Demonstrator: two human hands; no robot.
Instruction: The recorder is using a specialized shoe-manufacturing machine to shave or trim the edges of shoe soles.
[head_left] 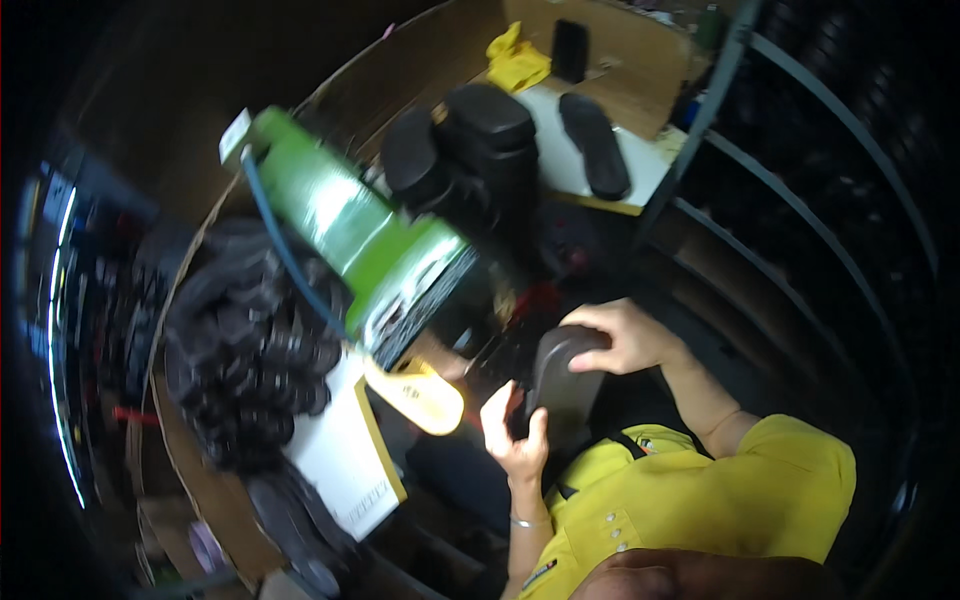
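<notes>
Both my hands hold a dark grey shoe sole [558, 385] upright in front of a green machine [350, 225]. My left hand [515, 440], with a thin bracelet on its wrist, grips the sole's lower left edge. My right hand [622, 335] is curled over the sole's rounded top end. My yellow shirt [720, 490] fills the lower right. A yellow sole-shaped piece [420, 395] lies just left of my left hand, under the machine's front.
A heap of black shoe parts [240, 340] lies left of the machine, with a white board [345, 455] beside it. A blue hose [285, 255] runs along the machine. On the white table [560, 165] behind lie a black sole [595, 145] and a yellow cloth [518, 62]. A dark metal rack [800, 220] stands at right.
</notes>
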